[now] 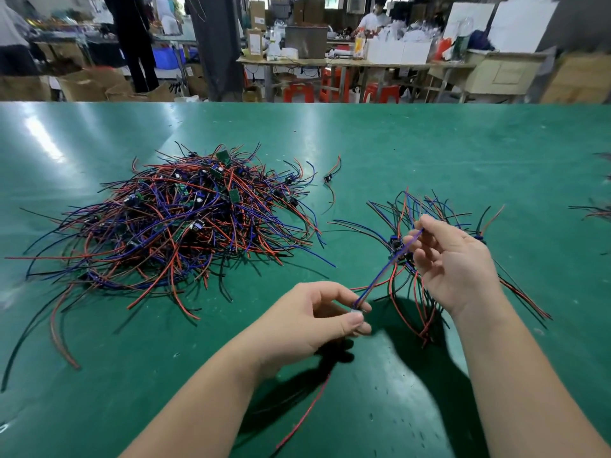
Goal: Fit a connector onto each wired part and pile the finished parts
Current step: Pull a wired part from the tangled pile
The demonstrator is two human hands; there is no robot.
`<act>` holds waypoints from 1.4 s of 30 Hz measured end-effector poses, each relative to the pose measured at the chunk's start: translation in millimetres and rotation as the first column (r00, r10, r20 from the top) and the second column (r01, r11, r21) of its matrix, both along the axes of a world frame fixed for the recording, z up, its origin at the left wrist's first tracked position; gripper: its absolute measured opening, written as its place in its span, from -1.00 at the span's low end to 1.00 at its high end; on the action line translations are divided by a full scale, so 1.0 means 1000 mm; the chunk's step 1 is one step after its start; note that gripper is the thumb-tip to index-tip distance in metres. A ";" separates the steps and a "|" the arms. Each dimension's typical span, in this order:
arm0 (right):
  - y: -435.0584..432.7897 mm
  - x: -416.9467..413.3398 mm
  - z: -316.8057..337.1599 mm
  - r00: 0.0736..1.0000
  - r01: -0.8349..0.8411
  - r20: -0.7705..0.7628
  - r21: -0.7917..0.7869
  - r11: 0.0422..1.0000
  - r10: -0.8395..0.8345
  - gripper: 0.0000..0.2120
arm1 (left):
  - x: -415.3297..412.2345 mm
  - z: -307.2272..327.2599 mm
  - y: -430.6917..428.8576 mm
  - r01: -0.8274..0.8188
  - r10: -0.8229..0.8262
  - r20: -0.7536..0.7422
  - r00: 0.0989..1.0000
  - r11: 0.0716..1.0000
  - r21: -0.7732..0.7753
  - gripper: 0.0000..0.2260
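Observation:
My left hand (317, 320) pinches a small wired part at the near middle of the green table (429, 153). A blue wire (385, 267) runs from that part up and right to my right hand (453, 259), whose fingertips pinch its far end. A red wire (305, 414) hangs down from under my left hand toward the near edge. A large tangled heap of wired parts (185, 219) with red, blue and black leads lies to the left. A smaller pile of wired parts (413, 226) lies behind and under my right hand, partly hidden by it.
One loose wired part (330, 178) lies between the two piles. More wire ends (595, 213) show at the right edge. Beyond the table's far edge stand workbenches, cardboard boxes, red stools and people.

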State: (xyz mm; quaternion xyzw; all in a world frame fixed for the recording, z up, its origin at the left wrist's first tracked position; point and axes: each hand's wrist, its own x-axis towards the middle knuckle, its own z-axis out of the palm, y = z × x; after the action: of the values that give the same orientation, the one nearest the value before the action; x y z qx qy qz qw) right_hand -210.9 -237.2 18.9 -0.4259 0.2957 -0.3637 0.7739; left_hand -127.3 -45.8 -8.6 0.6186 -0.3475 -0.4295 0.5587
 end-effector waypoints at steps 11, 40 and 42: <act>0.056 0.015 -0.013 0.828 -0.559 -0.202 -0.212 0.802 0.523 -0.81 | 0.017 0.011 -0.005 -0.441 0.190 -0.660 0.727 0.866 -0.236 -0.64; 0.042 0.013 -0.018 0.811 -0.581 -0.246 -0.236 0.779 0.530 -0.88 | 0.004 0.002 -0.008 -0.388 0.368 -0.150 0.918 0.911 -0.138 -0.93; 0.038 0.010 -0.018 0.773 -0.631 -0.300 -0.266 0.729 0.560 -0.87 | 0.003 0.002 -0.007 -0.354 0.343 -0.101 0.934 0.928 -0.120 -0.89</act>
State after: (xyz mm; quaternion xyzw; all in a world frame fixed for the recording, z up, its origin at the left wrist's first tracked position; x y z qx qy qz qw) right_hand -200.5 -199.3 1.3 -0.6635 0.1485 -0.0973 0.7268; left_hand -124.0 -52.9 -6.3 0.6136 -0.2387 -0.3225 0.6801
